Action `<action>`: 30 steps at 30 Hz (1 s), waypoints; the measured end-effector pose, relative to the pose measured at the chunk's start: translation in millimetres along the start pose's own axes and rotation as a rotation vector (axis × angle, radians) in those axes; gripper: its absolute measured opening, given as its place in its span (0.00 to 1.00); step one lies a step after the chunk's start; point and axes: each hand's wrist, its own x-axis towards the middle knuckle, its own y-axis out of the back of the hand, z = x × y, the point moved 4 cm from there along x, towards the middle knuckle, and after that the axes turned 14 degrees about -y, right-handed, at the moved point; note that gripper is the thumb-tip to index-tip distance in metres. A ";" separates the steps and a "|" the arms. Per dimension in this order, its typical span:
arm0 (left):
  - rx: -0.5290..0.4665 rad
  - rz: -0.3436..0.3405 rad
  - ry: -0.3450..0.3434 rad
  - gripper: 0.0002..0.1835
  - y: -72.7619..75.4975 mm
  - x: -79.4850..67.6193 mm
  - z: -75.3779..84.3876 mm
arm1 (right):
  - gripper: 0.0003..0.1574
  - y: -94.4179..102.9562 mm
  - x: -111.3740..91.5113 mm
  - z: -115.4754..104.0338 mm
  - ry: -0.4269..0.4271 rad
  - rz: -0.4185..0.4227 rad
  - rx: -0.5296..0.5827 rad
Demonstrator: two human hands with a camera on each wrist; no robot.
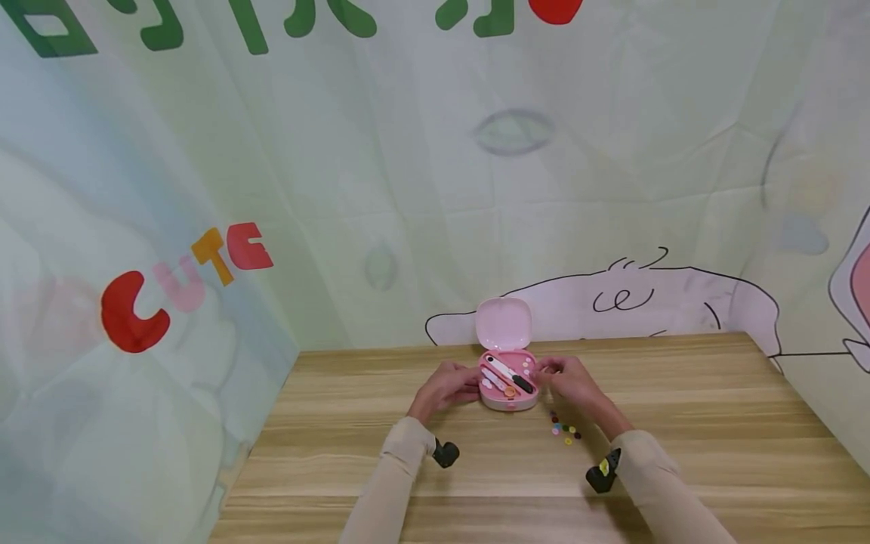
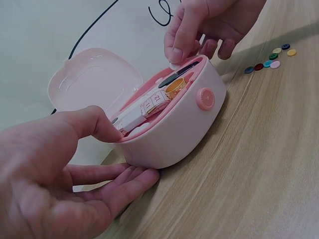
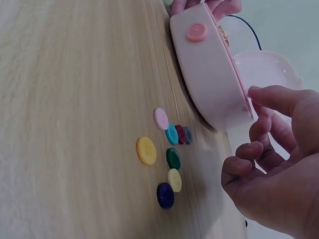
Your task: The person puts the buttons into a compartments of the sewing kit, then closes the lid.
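Note:
A pink sewing box [image 1: 511, 404] stands on the table with its lid [image 1: 504, 323] raised at the back. My left hand [image 1: 445, 387] grips its left side, thumb on the rim and fingers low against the wall. Over the right compartment, my right hand [image 1: 574, 381] pinches a small white button [image 2: 174, 65] between thumb and forefinger, right at the rim. Inside lie a folded tape measure [image 2: 154, 103], a gold thimble-like ring [image 2: 175, 88] and a slim tool with a black end [image 1: 522, 384]. A few white buttons [image 1: 526, 366] sit in the right compartment.
Several loose coloured buttons, among them a yellow button [image 3: 146, 151], a green button [image 3: 173, 158] and a dark blue button [image 3: 165, 195], lie on the wooden table [image 1: 381, 468] to the right of the box. A printed cloth backdrop [image 1: 381, 189] hangs behind the table's back edge.

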 end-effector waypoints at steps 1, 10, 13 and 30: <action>0.001 -0.002 -0.001 0.11 0.0 0.1 0.2 | 0.10 -0.2 0.9 0.2 -0.003 0.004 0.001; 0.016 0.011 0.013 0.12 0.5 0.2 -0.3 | 0.11 -4.6 2.6 -1.3 -0.008 0.007 0.024; 0.016 0.015 0.010 0.12 0.3 -0.2 0.0 | 0.11 -5.7 3.1 -1.1 -0.016 0.014 0.026; 0.010 0.012 0.004 0.12 1.0 -0.1 -0.1 | 0.18 -3.0 0.9 0.6 0.037 0.033 -0.004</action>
